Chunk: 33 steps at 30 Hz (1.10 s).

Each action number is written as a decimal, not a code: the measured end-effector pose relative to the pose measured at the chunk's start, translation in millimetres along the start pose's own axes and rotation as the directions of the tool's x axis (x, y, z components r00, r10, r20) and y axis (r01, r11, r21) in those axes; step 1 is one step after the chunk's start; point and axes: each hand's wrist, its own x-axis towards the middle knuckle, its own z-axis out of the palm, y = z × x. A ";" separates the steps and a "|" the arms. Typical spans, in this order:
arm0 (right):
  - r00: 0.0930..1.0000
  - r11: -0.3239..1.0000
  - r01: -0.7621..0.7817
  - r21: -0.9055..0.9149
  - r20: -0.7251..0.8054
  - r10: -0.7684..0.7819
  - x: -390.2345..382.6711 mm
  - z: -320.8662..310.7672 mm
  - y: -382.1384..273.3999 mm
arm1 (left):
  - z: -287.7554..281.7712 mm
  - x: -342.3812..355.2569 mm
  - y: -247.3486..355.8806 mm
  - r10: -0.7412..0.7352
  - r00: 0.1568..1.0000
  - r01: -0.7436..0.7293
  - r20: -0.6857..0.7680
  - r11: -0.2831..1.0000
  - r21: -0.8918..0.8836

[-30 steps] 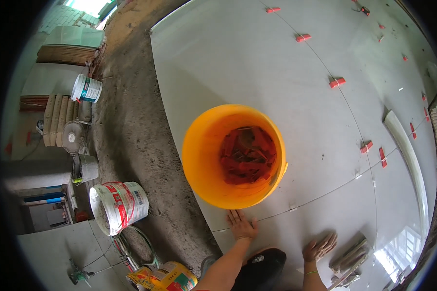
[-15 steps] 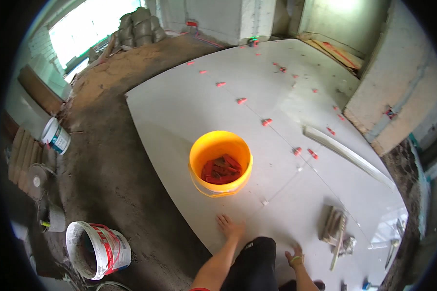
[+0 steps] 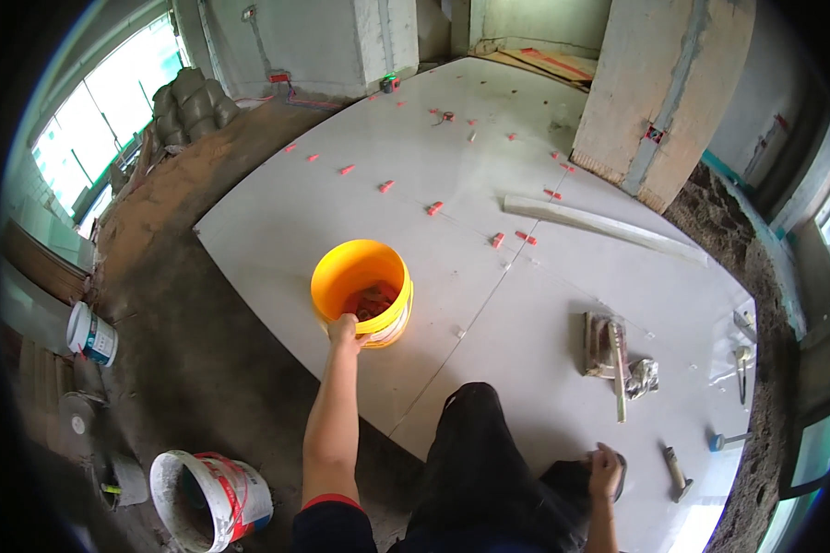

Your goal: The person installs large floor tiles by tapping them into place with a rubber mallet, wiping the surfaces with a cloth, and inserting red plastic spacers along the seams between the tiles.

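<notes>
Grips yellow bucket [image 3: 327, 286] by near rim with left hand [image 3: 344, 332]. Shows red pieces [image 3: 375, 300] inside. Holds right hand [image 3: 605, 472], with bent fingers, beside black trousers [image 3: 480, 470]. Also shows pale tile floor [image 3: 277, 212] under bucket, red wedges [image 3: 435, 209] and long pale bar [image 3: 609, 229] farther off, brown block-shaped thing [image 3: 597, 348] with stick [image 3: 617, 373] across it, hammer [image 3: 676, 468] right of right hand, white bucket [image 3: 256, 498] lower left on dark ground [image 3: 203, 369].

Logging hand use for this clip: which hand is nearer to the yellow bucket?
Left. The left hand is on the near rim of the yellow bucket; the right hand is well apart from it, farther right and lower in the picture.
</notes>
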 end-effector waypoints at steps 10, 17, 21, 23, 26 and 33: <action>0.934 0.931 -0.345 0.119 -0.058 0.353 -39.1 -121.7 111.3 | -77.7 -25.1 69.8 0.815 0.549 -0.424 0.185 0.081 0.902; 0.732 0.721 -0.677 -0.150 -0.033 0.681 -60.8 -165.4 145.4 | -40.8 72.5 60.6 0.222 0.903 -0.352 0.368 -0.110 0.930; 0.702 0.688 -0.677 -0.263 0.053 0.711 -80.9 -177.3 165.1 | -51.0 134.9 35.5 -0.333 0.905 -0.325 0.266 -0.135 0.936; 0.688 0.682 -0.666 -0.301 0.104 0.718 -94.3 -182.7 178.6 | -57.2 143.6 5.1 -0.230 0.893 -0.442 0.386 -0.297 0.846; 0.675 0.693 -0.647 -0.319 0.184 0.715 -112.7 -187.6 200.6 | -67.8 150.4 -23.7 -0.116 0.827 -0.542 0.550 -0.425 0.725; 0.720 0.764 -0.458 -0.453 0.315 0.619 -125.2 -170.4 219.2 | -86.5 164.1 -3.7 -0.141 0.758 -0.648 0.637 -0.269 0.712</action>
